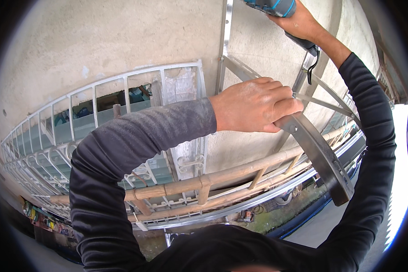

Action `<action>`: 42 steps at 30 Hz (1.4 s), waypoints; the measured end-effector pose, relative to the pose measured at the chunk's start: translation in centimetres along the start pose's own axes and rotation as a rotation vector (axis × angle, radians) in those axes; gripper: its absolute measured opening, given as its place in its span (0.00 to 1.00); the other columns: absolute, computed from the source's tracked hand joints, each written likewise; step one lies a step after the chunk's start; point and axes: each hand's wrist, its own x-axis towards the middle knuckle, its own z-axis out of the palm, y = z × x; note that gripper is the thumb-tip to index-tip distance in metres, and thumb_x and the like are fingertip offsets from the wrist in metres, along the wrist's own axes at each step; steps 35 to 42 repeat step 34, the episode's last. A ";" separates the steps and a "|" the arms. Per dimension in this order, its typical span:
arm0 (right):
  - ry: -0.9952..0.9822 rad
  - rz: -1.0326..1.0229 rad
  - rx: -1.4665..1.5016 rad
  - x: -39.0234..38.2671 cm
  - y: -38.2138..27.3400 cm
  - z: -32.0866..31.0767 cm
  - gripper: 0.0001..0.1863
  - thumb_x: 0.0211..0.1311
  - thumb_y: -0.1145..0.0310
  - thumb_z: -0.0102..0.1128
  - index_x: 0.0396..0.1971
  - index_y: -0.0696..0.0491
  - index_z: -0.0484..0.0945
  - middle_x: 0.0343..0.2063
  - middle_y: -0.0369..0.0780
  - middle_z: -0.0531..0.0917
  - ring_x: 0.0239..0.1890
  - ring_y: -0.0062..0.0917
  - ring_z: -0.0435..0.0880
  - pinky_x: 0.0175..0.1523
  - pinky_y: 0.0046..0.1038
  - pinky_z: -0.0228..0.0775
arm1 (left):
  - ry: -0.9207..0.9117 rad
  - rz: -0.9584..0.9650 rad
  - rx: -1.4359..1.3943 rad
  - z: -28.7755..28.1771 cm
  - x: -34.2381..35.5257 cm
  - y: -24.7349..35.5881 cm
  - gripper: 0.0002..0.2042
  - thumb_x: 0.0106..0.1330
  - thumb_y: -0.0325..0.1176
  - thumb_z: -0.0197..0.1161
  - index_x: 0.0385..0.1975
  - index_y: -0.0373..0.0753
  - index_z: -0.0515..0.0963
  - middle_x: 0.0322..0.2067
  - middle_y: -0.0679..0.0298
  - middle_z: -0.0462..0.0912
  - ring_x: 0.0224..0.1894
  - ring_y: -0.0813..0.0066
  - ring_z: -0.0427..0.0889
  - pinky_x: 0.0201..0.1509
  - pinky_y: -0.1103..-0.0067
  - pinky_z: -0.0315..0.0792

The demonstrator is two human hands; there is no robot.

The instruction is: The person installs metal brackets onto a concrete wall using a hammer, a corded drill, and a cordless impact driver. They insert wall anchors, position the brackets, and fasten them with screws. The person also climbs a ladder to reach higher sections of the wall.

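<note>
My left hand (259, 105) reaches across the middle, its fingers curled over a grey metal bracket arm (319, 156). The arm slants down to the right and has a bolt or hole near the hand. Up at the top edge, my right hand (299, 22) is closed around the handle of a blue and black cordless drill (276, 6). The drill's front end runs out of view, so its tip is hidden. A black strap (311, 68) dangles below its base. Behind my left hand, a metal upright (225, 41) and a diagonal brace (240, 68) stand against the wall.
A second metal bracket frame (333, 106) stands at the right. Below runs a bamboo ladder (231, 174). At the left, a white window grille (95, 104) juts from the rough plaster wall (122, 31). Ground with scattered items shows far below.
</note>
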 end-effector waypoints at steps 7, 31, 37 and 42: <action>-0.085 -0.026 0.102 0.6 -0.8 -1.6 0.26 0.57 0.69 0.68 0.57 0.54 0.78 0.47 0.48 0.88 0.49 0.39 0.88 0.57 0.36 0.79 | 0.027 0.020 0.017 0.3 -0.1 -0.2 0.23 0.57 0.31 0.75 0.51 0.46 0.73 0.35 0.64 0.78 0.40 0.61 0.84 0.51 0.67 0.79; 0.055 0.625 0.447 -9.0 -3.3 -2.8 0.10 0.59 0.62 0.71 0.34 0.52 0.86 0.21 0.33 0.82 0.22 0.15 0.77 0.32 0.25 0.72 | -0.240 -0.455 0.971 -10.9 5.6 -12.9 0.27 0.80 0.49 0.57 0.62 0.28 0.78 0.59 0.45 0.83 0.63 0.57 0.78 0.67 0.63 0.69; 0.134 0.534 0.554 -13.0 -4.9 -2.9 0.13 0.65 0.68 0.68 0.48 0.55 0.84 0.26 0.34 0.84 0.23 0.18 0.79 0.34 0.26 0.74 | -0.403 -0.455 1.176 -11.2 7.9 -16.5 0.29 0.79 0.52 0.59 0.69 0.35 0.74 0.62 0.50 0.82 0.65 0.52 0.76 0.70 0.57 0.66; 0.134 0.534 0.554 -13.0 -4.9 -2.9 0.13 0.65 0.68 0.68 0.48 0.55 0.84 0.26 0.34 0.84 0.23 0.18 0.79 0.34 0.26 0.74 | -0.403 -0.455 1.176 -11.2 7.9 -16.5 0.29 0.79 0.52 0.59 0.69 0.35 0.74 0.62 0.50 0.82 0.65 0.52 0.76 0.70 0.57 0.66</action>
